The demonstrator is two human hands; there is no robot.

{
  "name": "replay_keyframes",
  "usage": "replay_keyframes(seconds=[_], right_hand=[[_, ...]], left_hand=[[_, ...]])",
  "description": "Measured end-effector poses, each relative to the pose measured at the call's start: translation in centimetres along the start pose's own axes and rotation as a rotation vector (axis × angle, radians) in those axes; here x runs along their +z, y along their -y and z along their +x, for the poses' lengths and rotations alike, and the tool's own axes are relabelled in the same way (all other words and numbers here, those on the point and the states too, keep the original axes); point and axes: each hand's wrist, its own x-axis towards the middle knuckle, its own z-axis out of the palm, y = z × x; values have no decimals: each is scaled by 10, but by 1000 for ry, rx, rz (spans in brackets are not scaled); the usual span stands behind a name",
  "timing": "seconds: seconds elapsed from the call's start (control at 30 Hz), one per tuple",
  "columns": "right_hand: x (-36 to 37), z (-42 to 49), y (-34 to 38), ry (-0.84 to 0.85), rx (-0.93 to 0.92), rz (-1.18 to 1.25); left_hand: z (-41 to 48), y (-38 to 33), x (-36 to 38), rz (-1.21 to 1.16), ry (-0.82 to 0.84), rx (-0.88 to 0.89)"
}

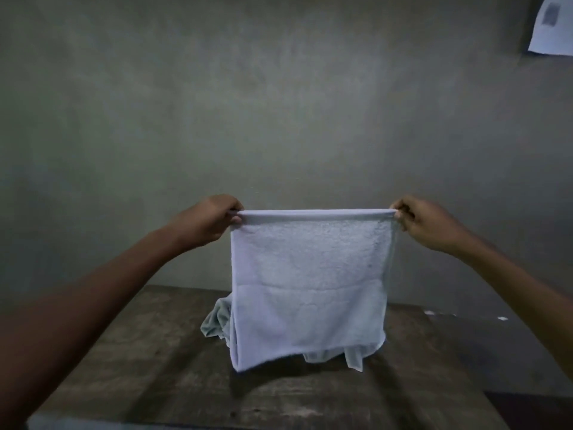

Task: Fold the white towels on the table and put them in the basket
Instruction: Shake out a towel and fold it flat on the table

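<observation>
The left hand [210, 221] is raised in front of the person, its fingers [234, 219] curled and pinching the top left corner of a white towel [310, 290]. Holding it by a corner and up in the air lets the cloth hang flat under its own weight, so creases drop out and the edges line up before a fold. The towel hangs as a near-square sheet above the wooden worktop [148, 367], its top hem pulled taut and its lower edge close to the wood; whether it touches cannot be told. Behind its lower part lies a crumpled heap of further towels [215, 321], probably waiting their turn. The right hand [424, 225] mirrors the left, fingers closed in a pinch on the top right corner, and the two hands held well apart keep the hem straight. A sheet of paper [552, 26] hangs on the wall at far right. No basket is in view.
</observation>
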Motion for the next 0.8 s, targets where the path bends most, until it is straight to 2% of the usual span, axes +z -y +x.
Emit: replay_keyframes(seconds=[0.1,0.2,0.23,0.33,0.47,0.6,0.67,0.8], right_hand=[[-1,2,3,-38,-40,-18],[-10,4,5,9,-20,-15],[-13,5,6,-2,-11,-10],[-19,6,13,139,17,31],[-26,2,19,195,45,198],[-31,-9,21,468,160,318],[-26,-12,17,498,197,346],[7,-16,5,535,232,315]], left_hand=[[7,2,-7,-109,-94,-91],[12,8,-16,-390,44,-280],[12,10,-17,-414,36,-303],[12,11,-21,-479,-40,-329],[1,9,-25,-628,94,-375],[-16,13,-26,-893,294,-472],[-22,15,-19,-919,351,-503],[-33,21,11,-811,343,-513]])
